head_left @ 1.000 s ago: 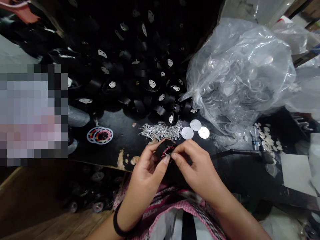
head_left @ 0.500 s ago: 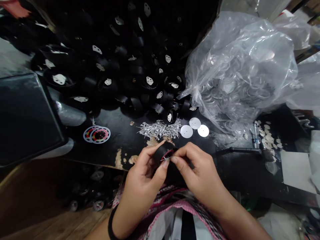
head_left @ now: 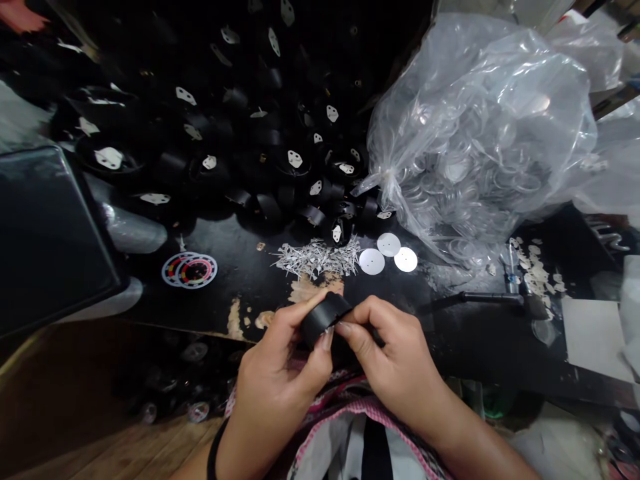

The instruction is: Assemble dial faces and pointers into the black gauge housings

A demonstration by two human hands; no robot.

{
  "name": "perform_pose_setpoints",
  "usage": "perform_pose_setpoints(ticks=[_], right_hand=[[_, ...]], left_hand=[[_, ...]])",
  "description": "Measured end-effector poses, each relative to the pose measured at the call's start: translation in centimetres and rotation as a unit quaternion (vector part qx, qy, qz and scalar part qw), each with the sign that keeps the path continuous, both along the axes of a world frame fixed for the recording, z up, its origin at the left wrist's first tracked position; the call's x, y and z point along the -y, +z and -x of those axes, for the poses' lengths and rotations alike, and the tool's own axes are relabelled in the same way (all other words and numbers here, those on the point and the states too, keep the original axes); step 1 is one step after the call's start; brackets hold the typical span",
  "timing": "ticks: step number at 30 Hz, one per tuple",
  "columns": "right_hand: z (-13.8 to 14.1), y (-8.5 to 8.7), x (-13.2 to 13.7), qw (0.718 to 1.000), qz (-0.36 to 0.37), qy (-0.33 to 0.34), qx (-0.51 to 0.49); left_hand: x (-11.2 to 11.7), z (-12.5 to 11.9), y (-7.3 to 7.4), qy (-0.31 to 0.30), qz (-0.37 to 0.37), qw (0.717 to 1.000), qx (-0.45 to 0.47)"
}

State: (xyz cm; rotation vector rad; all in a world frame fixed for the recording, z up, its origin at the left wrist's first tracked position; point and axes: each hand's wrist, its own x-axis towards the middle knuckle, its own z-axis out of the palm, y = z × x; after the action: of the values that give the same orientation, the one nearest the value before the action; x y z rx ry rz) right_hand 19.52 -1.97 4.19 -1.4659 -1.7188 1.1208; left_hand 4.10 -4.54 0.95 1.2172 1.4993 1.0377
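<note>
Biggest container here is the clear plastic bag [head_left: 480,133] on the right side of the table [head_left: 240,240], knotted at the neck and stuffed with loads of clear round rings [head_left: 460,173], all jumbled on top of each other. At the back there's a big heap of black cups [head_left: 270,207] with whitish metal tabs [head_left: 295,159] showing on a bunch of them; too dark to tell if a box holds that lot. Some dark round parts with pale faces [head_left: 199,411] sit in shadow below the table edge, and I can't make out what they're in.

The piece being worked on is a black round housing [head_left: 323,321], held up just off the near edge of the table, between both hands. Short, drum-like thing, plain dark wall with a soft sheen, tilted so its open end points down and right. Can't see inside from here.

Left hand [head_left: 280,367] has it pinched, fingers around the wall and thumb at the rim. Right hand [head_left: 400,350] has thumb and forefinger close together right at the opening; can't tell if that grip is pinching anything tiny.
</note>
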Motion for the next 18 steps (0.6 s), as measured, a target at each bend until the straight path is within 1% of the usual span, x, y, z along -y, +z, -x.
perform_pose_setpoints(ticks=[2, 4, 6, 7, 8, 9, 10, 11, 12, 13, 14, 15, 17, 18], right_hand=[[0.1, -0.5, -0.5, 1.0, 0.026, -0.001, 0.004], [-0.1, -0.5, -0.9, 0.999, 0.046, 0.013, 0.022], [-0.9, 0.2, -1.0, 0.998, 0.035, 0.036, 0.042], [-1.6, 0.8, -0.9, 0.998, 0.006, 0.025, 0.049], [-2.7, 1.4, -0.6, 0.997, -0.041, -0.019, 0.059], [-4.1, 1.9, -0.3, 0.987, -0.107, -0.102, 0.069], [-5.7, 2.2, -0.1, 0.954, -0.176, -0.226, 0.086], [-7.5, 2.3, 0.2, 0.895, -0.237, -0.359, 0.116], [-9.3, 2.1, 0.3, 0.839, -0.272, -0.448, 0.143], [-11.1, 1.5, 0.3, 0.832, -0.248, -0.467, 0.166], [-12.7, 0.7, 0.3, 0.849, -0.214, -0.45, 0.176], [-14.0, -0.2, 0.2, 0.864, -0.189, -0.44, 0.153], [-15.6, -2.3, -0.1, 0.883, -0.156, -0.441, 0.018], [-16.0, -3.2, -0.3, 0.883, -0.151, -0.442, -0.041]], left_hand=[[-0.4, 0.0, -0.3, -0.004, 0.017, 0.999, 0.029], [-1.1, 0.1, -0.6, -0.006, 0.049, 0.996, 0.077], [-1.8, 0.2, -0.9, 0.004, 0.092, 0.984, 0.151], [-2.1, 0.2, -1.1, 0.012, 0.117, 0.974, 0.195], [-2.4, 0.2, -1.2, 0.022, 0.14, 0.961, 0.239], [-2.6, 0.1, -1.2, 0.031, 0.162, 0.946, 0.278], [-2.8, 0.0, -1.2, 0.037, 0.181, 0.933, 0.31], [-2.9, -0.2, -1.2, 0.04, 0.195, 0.922, 0.333], [-2.9, -0.5, -1.1, 0.039, 0.204, 0.914, 0.35], [-3.0, -0.9, -1.0, 0.034, 0.211, 0.908, 0.362], [-2.9, -1.4, -0.9, 0.026, 0.218, 0.902, 0.371], [-2.8, -1.9, -0.8, 0.018, 0.227, 0.896, 0.38], [-2.6, -2.9, -0.5, 0.002, 0.26, 0.878, 0.401], [-2.5, -3.4, -0.5, -0.005, 0.282, 0.866, 0.413]])
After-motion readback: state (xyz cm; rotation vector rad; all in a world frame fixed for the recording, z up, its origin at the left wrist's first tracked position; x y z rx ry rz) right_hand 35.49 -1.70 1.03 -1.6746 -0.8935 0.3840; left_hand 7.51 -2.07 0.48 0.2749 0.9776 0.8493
